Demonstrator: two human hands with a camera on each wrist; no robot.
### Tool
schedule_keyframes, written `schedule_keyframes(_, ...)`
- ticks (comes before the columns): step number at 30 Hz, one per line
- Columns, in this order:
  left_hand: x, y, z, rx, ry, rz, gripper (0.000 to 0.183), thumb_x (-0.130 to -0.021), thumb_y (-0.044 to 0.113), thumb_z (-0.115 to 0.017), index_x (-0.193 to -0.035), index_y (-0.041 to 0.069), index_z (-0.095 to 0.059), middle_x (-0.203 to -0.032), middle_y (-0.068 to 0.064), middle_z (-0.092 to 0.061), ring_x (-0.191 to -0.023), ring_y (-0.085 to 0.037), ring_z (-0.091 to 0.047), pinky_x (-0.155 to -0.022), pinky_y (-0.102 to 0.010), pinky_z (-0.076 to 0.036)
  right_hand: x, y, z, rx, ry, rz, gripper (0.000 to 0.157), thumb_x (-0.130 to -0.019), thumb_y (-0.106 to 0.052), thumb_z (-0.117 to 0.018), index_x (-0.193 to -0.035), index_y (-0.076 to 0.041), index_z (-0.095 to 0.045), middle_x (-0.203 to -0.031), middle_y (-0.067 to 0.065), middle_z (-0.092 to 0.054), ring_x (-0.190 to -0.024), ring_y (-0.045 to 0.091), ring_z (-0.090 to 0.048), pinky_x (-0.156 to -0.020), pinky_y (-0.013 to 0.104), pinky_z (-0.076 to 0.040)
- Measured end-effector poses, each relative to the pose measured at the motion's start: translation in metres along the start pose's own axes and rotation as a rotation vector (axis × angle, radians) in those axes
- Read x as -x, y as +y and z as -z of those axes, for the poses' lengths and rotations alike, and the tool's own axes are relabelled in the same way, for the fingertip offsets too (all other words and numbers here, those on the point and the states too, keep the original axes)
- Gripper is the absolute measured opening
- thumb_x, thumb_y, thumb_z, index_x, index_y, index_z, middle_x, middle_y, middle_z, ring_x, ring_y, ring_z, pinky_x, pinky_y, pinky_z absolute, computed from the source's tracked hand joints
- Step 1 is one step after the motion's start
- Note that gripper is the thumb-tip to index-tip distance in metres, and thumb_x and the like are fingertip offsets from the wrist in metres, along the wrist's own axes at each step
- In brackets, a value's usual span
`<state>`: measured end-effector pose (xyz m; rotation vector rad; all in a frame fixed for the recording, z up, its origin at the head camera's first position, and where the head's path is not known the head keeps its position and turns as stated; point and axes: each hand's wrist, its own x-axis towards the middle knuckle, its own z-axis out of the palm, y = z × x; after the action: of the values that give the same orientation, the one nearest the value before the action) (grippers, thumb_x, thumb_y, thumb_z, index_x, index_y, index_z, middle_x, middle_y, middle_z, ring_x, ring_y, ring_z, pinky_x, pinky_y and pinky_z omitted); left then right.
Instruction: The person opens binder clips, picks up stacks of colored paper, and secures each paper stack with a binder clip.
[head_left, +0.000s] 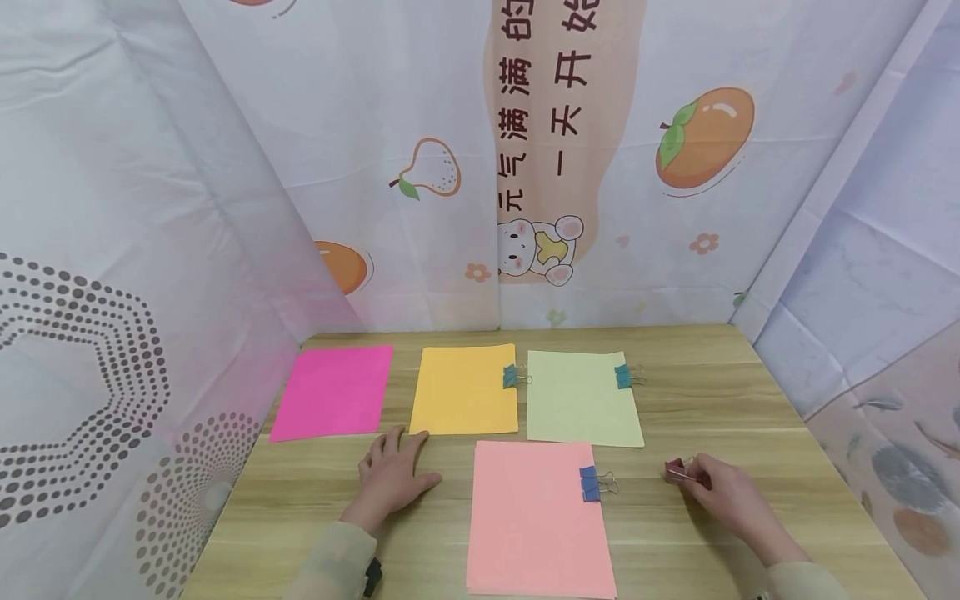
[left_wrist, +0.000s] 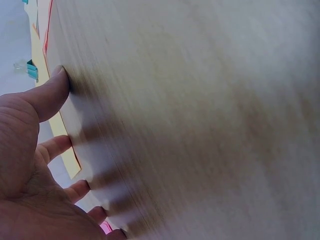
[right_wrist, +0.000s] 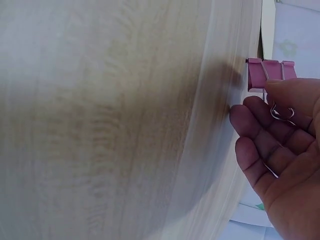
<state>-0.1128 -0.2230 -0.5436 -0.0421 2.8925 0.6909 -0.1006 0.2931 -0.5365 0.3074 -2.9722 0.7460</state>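
My right hand [head_left: 727, 496] pinches a pink binder clip [right_wrist: 271, 70] by its wire handles, just above the table at the right. To its left lies a stack of salmon-pink paper [head_left: 536, 525] with a blue binder clip [head_left: 591, 484] on its right edge. My left hand [head_left: 392, 475] rests on the table with fingers spread, holding nothing. Its fingertips come close to the lower left corner of the yellow-orange paper [head_left: 463, 392], which has a teal clip [head_left: 510, 377] on its right edge. Pale green paper [head_left: 581, 400] carries another teal clip [head_left: 623, 377].
A bright magenta paper stack [head_left: 333, 392] without a visible clip lies at the back left of the wooden table [head_left: 705, 367]. Printed fabric curtains [head_left: 420, 83] enclose the table at the back and both sides.
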Motion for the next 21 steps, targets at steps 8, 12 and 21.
schedule_keyframes(8,0.0004,0.0005,0.0019,-0.002,-0.008,0.009,0.075,-0.088,0.046,-0.077,-0.152,0.020,-0.048,-0.161,-0.021,-0.025,-0.145,-0.052,-0.018,-0.104,-0.076,-0.022,0.0001,0.0015,-0.0038,0.017,0.004,0.030,0.022,-0.086,-0.009,-0.079,-0.081,-0.016,-0.059,-0.071,-0.008,-0.055,-0.064,0.007,-0.044,-0.056,0.028,-0.039)
schedule_keyframes(12,-0.0001,-0.0010,0.0012,-0.021,-0.012,0.007,0.076,-0.088,0.048,-0.076,-0.153,0.021,-0.048,-0.161,-0.021,-0.025,-0.145,-0.052,-0.019,-0.104,-0.076,-0.023,0.0001,0.0019,-0.0054,0.025,0.021,0.048,0.024,-0.085,-0.008,-0.080,-0.079,-0.017,-0.058,-0.071,-0.008,-0.055,-0.063,0.005,-0.044,-0.055,0.028,-0.039)
schedule_keyframes(21,-0.0011,-0.0015,0.0000,-0.020,-0.007,0.002,0.076,-0.088,0.047,-0.077,-0.153,0.020,-0.047,-0.162,-0.021,-0.024,-0.145,-0.053,-0.018,-0.104,-0.076,-0.023,-0.0010,-0.0025,-0.0078,0.014,-0.024,0.014,0.025,-0.084,-0.005,-0.079,-0.079,-0.016,-0.057,-0.071,-0.007,-0.054,-0.063,0.008,-0.044,-0.055,0.027,-0.037)
